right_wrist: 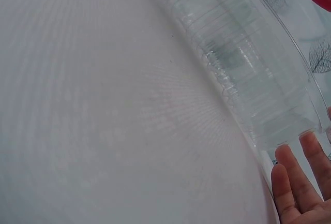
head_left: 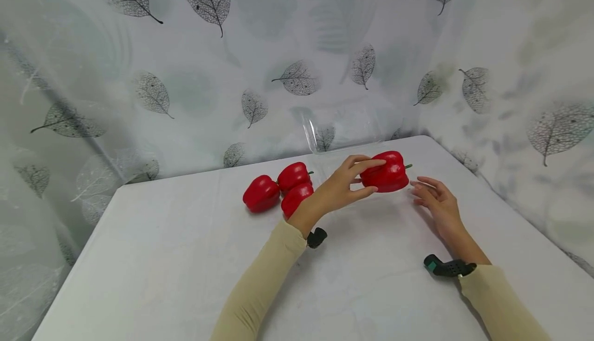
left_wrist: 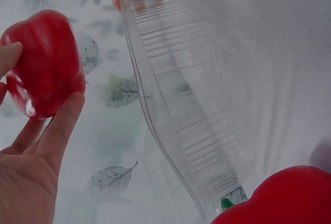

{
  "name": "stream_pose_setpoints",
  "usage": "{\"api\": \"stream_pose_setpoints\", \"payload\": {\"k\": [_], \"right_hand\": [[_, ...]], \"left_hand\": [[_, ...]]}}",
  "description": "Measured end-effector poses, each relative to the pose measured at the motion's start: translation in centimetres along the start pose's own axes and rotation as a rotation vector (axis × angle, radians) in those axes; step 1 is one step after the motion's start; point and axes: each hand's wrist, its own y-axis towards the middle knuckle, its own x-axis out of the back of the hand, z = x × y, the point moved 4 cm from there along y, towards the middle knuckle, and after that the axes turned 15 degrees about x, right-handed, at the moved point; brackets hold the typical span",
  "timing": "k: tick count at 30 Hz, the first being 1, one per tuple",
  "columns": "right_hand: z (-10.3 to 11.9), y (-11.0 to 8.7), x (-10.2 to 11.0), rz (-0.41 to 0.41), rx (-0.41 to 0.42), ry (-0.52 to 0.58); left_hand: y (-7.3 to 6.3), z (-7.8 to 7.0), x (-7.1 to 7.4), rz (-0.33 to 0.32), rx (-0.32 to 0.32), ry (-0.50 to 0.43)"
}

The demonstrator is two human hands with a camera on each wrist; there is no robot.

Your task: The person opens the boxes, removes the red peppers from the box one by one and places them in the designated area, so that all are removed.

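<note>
My left hand [head_left: 345, 183] grips a red bell pepper [head_left: 389, 172], thumb on its near side and fingers over the top; its green stem points right. In the left wrist view this pepper [left_wrist: 46, 63] is held above and beside a clear plastic container [left_wrist: 181, 79] with ribbed walls. At the container's right end is my right hand [head_left: 438, 207], fingers extended and slightly bent. The right wrist view has its fingertips [right_wrist: 283, 154] at the container's end wall, seemingly touching it. The container is hard to make out in the head view.
Left of the container, three more red bell peppers [head_left: 262, 194] lie clustered on the white table [head_left: 162, 258], one partly behind my left forearm. A transparent upright lid [head_left: 341, 129] leans by the leaf-printed curtain [head_left: 195, 83] at the back.
</note>
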Motion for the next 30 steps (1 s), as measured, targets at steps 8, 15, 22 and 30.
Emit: {"api": "stream_pose_setpoints", "payload": {"k": [8, 15, 22, 30], "right_hand": [[0.2, 0.1, 0.0, 0.004, 0.016, 0.049], [0.1, 0.1, 0.0, -0.012, 0.019, 0.068], [-0.2, 0.0, -0.1, -0.005, 0.028, 0.083], [-0.2, 0.1, -0.1, -0.006, 0.072, 0.155]], "left_hand": [[-1.0, -0.2, 0.8, -0.012, -0.014, 0.031], [-2.0, 0.2, 1.4, -0.004, -0.007, 0.002], [-3.0, 0.7, 1.8, 0.009, 0.017, 0.008], [-3.9, 1.2, 2.6, 0.005, 0.027, 0.014]]}}
